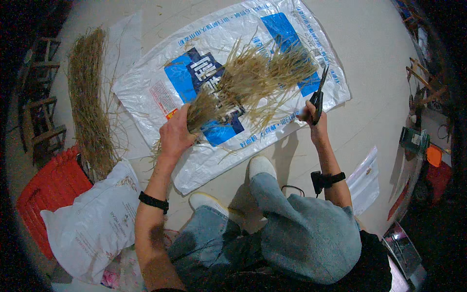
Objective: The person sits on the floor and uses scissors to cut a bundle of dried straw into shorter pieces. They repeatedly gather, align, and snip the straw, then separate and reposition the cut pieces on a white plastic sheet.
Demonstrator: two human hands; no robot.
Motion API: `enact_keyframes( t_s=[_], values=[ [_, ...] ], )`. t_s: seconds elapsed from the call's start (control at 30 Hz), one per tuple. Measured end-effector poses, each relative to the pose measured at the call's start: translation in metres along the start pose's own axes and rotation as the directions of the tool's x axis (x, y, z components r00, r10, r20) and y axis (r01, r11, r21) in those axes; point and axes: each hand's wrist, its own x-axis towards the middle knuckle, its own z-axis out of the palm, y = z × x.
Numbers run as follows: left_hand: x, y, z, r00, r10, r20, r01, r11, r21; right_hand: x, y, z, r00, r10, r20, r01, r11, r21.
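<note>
My left hand (177, 132) grips a bundle of dried grass-like stalks (200, 111) near its lower left end. The loose, feathery part of the dried stalks (255, 75) fans out up and to the right over a white woven plastic sack (208, 169) with blue print, laid flat on the floor. At the sack's right edge, my right hand (314, 118) holds black-handled scissors (319, 96), their dark blades pointing up and apart from the stalks. Whether the blades are parted is unclear.
A long bundle of dried stalks (87, 98) lies at the left on a pale sheet (127, 40). Below it are a red plastic object (54, 193) and a stuffed white bag (96, 219). Wooden frames (47, 102) stand far left. A clear plastic bag (365, 182) lies right of my right arm.
</note>
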Motion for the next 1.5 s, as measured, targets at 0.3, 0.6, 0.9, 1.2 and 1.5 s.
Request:
enact_keyframes(
  t_s=[0.3,0.6,0.9,1.2,1.5],
  values=[
    [0.022,0.005,-0.028,0.988,-0.103,0.116,0.106,0.994,-0.024,-0.003,-0.022,0.038,0.904,0.051,0.425,0.005,0.991,-0.130],
    [0.013,-0.021,-0.035,0.937,-0.320,0.141,0.338,0.932,-0.130,-0.059,0.017,0.065,0.434,0.432,0.790,-0.347,0.890,-0.296],
    [0.055,-0.007,-0.058,0.936,-0.318,0.149,0.336,0.934,-0.124,-0.053,0.017,0.064,0.536,0.362,0.763,-0.250,0.931,-0.266],
    [0.158,0.062,0.010,0.992,0.125,-0.030,-0.118,0.980,0.162,-0.061,0.025,0.042,0.553,0.368,0.747,-0.216,0.930,-0.298],
    [0.192,0.082,0.076,0.994,0.075,-0.076,-0.071,0.996,0.049,-0.066,0.023,0.028,0.598,0.426,0.680,-0.235,0.903,-0.359]
  ],
)
